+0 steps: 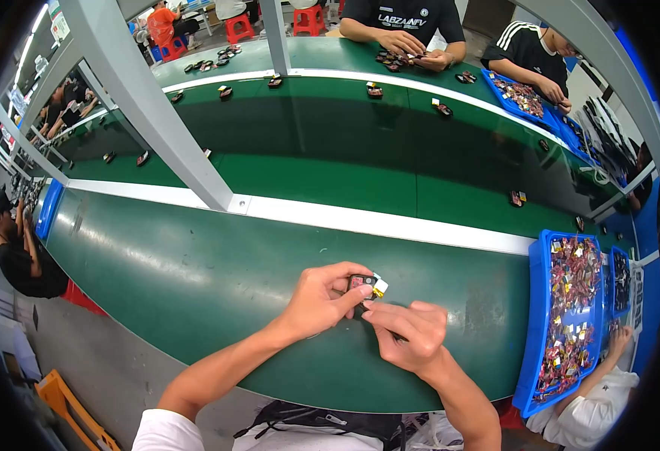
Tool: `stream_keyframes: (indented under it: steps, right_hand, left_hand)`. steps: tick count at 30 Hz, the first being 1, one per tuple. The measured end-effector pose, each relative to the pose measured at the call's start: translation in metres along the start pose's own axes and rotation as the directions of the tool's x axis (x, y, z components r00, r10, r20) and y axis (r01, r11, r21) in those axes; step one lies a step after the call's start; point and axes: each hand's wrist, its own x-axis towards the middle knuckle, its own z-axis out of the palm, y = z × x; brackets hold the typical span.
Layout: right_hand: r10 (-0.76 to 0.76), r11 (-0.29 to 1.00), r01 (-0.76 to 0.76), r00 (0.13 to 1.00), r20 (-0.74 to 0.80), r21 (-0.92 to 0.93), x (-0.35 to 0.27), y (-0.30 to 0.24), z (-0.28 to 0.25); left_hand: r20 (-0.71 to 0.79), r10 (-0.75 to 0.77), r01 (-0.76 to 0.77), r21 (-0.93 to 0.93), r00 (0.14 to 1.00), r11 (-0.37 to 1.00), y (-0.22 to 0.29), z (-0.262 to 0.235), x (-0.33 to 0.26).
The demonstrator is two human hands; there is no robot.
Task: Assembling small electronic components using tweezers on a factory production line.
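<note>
My left hand is closed around a small black electronic housing with red parts inside, held just above the green bench. From its right side sticks out a small white and yellow piece, perhaps a battery cell. My right hand is pinched at the lower edge of the housing, thumb and forefinger together. A bit of something dark shows under its curled fingers; I cannot make out what it is.
On my right stands a blue tray of red-wired parts. Past the white rail, a green conveyor belt carries several small devices. A grey post rises at the left. Co-workers sit across the belt and at both sides.
</note>
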Motion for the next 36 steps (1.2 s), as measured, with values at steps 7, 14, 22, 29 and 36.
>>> stream_keyframes:
  steps: [7, 14, 22, 29, 36]
  right_hand:
    - [-0.030, 0.999, 0.030, 0.999, 0.016, -0.031, -0.001, -0.001, 0.001]
    - [-0.003, 0.999, 0.003, 1.000, 0.010, -0.039, -0.001, -0.001, -0.002]
    - [-0.040, 0.998, 0.042, 0.999, 0.036, -0.056, -0.002, 0.001, 0.002]
    - [-0.115, 0.983, 0.131, 0.985, 0.129, -0.127, -0.003, -0.002, -0.001]
    - [-0.140, 0.982, 0.153, 0.983, 0.121, -0.107, -0.005, 0.000, 0.001]
  left_hand:
    - [-0.009, 0.034, -0.034, -0.023, 0.999, 0.999, -0.009, 0.000, 0.002]
    - [-0.073, 0.048, -0.050, -0.023, 0.996, 0.998, -0.007, 0.001, 0.003]
    - [-0.124, 0.135, -0.102, 0.239, 0.983, 0.966, -0.003, 0.000, 0.001]
    - [-0.116, 0.089, -0.068, 0.173, 0.989, 0.983, -0.003, 0.000, 0.002]
    - [-0.105, 0.007, 0.000, 0.058, 0.994, 0.998, -0.006, -0.003, 0.006]
